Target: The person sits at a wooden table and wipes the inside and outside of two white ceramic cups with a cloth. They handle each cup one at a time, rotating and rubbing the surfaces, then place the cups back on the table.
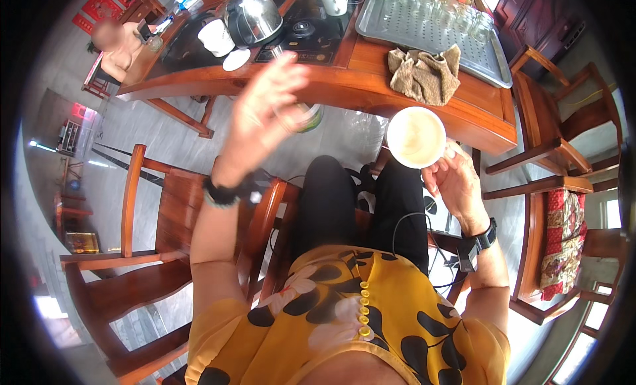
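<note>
My right hand (454,181) grips a white cup (416,137) by its side, above my right knee near the table's front edge. The cup's mouth faces me. Its inside looks faintly brown; whether it holds liquid I cannot tell. My left hand (263,112), blurred, is raised over the gap before the table, fingers apart and nothing in it. Beyond that hand, on the dark hob panel (303,47), stand a steel kettle (253,17) and a white mug (215,38). A white round lid (236,60) lies beside the mug.
A crumpled brown cloth (425,74) lies on the wooden table (343,82), below a perforated metal tray (397,25) with several glasses. Another white cup (334,0) stands farther back. Wooden chairs (551,127) flank me. A person (124,52) sits at the far left. Cables (412,216) hang near my right wrist.
</note>
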The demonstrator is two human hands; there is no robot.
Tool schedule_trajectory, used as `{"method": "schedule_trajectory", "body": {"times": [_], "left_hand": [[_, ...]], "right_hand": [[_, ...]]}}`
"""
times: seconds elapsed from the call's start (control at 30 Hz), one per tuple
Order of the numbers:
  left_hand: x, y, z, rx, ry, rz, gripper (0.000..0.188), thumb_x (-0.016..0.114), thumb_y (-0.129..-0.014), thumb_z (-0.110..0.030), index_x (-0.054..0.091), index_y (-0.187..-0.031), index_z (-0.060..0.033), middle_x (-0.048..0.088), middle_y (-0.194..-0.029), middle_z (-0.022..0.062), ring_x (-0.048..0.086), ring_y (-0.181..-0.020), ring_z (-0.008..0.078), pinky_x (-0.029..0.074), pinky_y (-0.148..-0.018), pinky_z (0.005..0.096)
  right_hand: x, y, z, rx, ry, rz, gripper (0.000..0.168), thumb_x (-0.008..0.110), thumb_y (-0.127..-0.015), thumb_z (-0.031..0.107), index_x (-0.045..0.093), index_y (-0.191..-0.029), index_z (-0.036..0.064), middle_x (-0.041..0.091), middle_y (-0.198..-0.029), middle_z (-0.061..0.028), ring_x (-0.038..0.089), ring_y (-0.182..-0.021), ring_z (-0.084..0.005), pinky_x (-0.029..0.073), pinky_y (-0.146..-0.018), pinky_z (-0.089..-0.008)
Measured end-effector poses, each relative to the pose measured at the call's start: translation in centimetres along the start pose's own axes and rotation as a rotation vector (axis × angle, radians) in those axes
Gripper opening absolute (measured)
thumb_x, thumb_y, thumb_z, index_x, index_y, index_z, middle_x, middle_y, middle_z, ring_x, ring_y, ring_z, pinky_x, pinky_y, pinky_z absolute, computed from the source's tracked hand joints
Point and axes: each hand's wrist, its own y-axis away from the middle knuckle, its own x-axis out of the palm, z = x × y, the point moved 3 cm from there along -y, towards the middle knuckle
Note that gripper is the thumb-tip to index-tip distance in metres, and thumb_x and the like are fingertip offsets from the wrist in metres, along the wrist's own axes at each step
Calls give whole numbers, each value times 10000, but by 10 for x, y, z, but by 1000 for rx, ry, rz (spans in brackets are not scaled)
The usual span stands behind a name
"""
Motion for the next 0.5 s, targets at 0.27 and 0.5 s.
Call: {"method": "schedule_trajectory", "body": {"times": [0.27,0.5], "left_hand": [[149,13,-2,300,-224,177,1113,900,-631,-124,237,-1521,-36,507,-1404,204,524,-1265,376,428,-1058,436],[205,4,-12,228,-242,123,865,892,-690,-145,390,-1385,-22,541,-1321,166,546,-1242,263,459,-1032,404]], "right_hand": [[-18,22,-8,87,-11,135,309,521,-1006,378,526,-945,75,519,-737,-19,517,-558,-129,395,-474,-228],[-63,47,-6,-124,-31,-42,552,435,-1005,555,434,-1287,80,561,-1072,-50,593,-870,-149,484,-617,-260]]}}
